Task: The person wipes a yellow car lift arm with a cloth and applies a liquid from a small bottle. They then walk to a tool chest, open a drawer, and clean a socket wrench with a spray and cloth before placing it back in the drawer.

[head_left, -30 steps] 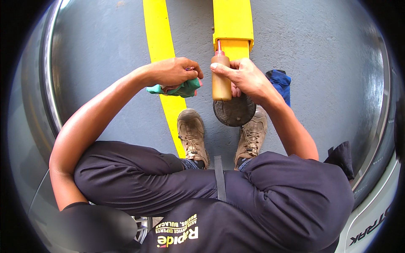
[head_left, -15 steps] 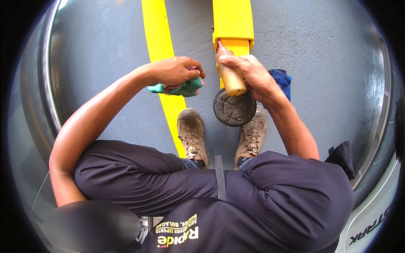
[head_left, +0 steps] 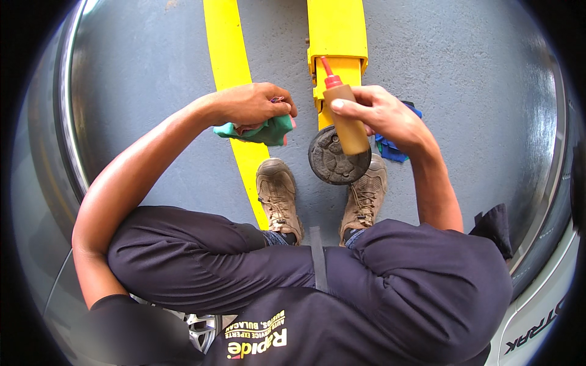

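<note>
In my right hand (head_left: pixel 381 113) is a squeeze bottle (head_left: pixel 346 119) with a red nozzle and a yellowish-brown body. Its nozzle points away from me, over the yellow lift arm. The bottle's lower end overlaps a round black rubber pad (head_left: pixel 329 157) at the near end of that arm. Off to the left, my left hand (head_left: pixel 259 105) is closed round a bunched green and pink rag (head_left: pixel 262 130). A small dark bit shows between its fingers, too little to name. This hand hovers above a yellow floor stripe.
The yellow lift arm (head_left: pixel 337 27) runs away from me at centre. A yellow stripe (head_left: pixel 227 43) lies left of it. Blue cloth (head_left: pixel 390 148) rests on the grey floor (head_left: pixel 445 55) behind my right hand. My brown shoes (head_left: pixel 278 192) flank the pad. Car bodywork lines both sides.
My right hand has moved slightly to the right and tilted the bottle, so its red nozzle shows fully. More of the blue cloth shows below the right hand. The left hand has hardly moved.
</note>
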`<state>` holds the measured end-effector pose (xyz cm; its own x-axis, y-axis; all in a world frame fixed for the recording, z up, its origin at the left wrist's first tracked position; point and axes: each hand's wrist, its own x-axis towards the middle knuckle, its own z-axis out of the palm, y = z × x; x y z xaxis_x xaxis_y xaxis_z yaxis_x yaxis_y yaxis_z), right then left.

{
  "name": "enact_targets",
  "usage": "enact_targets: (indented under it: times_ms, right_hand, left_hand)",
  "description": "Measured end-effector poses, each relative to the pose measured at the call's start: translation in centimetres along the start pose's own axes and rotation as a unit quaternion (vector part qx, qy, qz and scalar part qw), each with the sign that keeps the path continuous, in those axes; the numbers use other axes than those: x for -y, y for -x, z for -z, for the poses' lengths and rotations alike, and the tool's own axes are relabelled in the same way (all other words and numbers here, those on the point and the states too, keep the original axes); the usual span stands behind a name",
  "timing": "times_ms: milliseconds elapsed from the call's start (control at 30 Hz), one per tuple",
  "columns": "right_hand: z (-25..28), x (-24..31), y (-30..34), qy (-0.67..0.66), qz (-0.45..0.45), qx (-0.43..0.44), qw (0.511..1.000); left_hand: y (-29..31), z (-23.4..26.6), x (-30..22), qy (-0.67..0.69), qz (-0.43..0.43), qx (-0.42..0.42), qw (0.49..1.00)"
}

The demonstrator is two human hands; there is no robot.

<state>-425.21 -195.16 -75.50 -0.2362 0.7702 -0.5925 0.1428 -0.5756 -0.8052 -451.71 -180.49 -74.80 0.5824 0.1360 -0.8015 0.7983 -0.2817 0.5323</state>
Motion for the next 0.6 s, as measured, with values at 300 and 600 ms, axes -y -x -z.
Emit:
enact_targets:
  times_ms: [300,600]
  right_hand:
    - [-4.1,-0.1,2.3,0.147,0.247,-0.209,0.935]
    - [2.1,-13.8,3.4,0.341,0.179,-0.352,0.853]
  left_hand:
    - [0.8,1.0,-5.8,0.085,-0.174,0.012,0.981]
    - [1.9,4.0,-2.5,0.128,-0.135,-0.11,0.976]
